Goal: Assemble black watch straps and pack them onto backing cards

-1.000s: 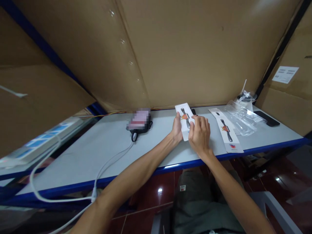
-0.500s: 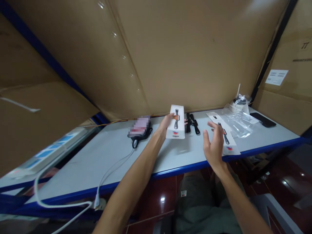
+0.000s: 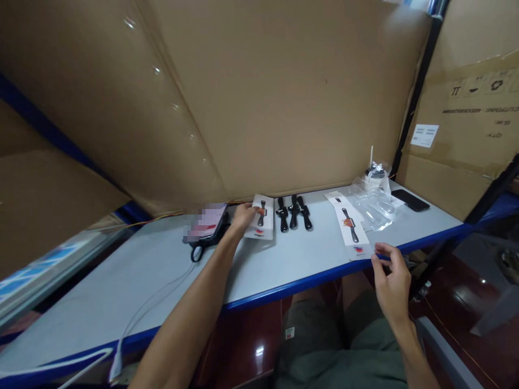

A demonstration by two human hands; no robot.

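My left hand (image 3: 244, 217) is closed on the left side of a white printed box (image 3: 259, 232), low over the table at the back. The box face pictures a black two-handled tool. Right of it, three black spokeshaves (image 3: 294, 212) lie side by side on the table. Near the front edge, a second white printed box (image 3: 351, 232) with the same picture lies on the table. By its lower right corner is my right hand (image 3: 392, 278), fingers bent, with thumb and index tips a little apart; whether they touch the corner is unclear.
Clear plastic packaging (image 3: 375, 208) and a wrapped cup-like item (image 3: 375, 175) stand at the right, beside a black phone (image 3: 410, 200). A dark device with a blurred screen (image 3: 208, 221) and cable lies left. Cardboard (image 3: 263, 108) walls the table's back.
My left hand has lowered its box toward the table, left of the spokeshaves. My right hand has moved right and down to the other box's front corner. The view has turned right.
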